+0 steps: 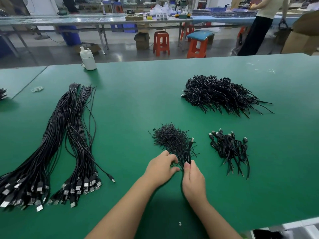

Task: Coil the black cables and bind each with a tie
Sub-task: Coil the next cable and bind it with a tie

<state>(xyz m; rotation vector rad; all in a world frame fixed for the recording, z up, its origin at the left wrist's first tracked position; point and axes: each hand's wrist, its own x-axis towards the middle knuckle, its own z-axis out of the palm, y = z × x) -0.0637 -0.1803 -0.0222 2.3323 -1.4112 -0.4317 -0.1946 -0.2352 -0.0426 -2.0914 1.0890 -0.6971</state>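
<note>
Right hand (193,176) gripping coiled cable (189,152), left hand (161,168) apparently pinching from tie pile (170,138), green table (138,104).

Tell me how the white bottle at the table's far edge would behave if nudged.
The white bottle stands upright, taller than wide, so a push near its cap would likely tip it. A low nudge would probably slide it on the smooth green table. It looks round, so once down it may roll. How full it is cannot be told.

left hand (161,167) curled, right hand (193,178) pinching (thumb up) — close
</note>
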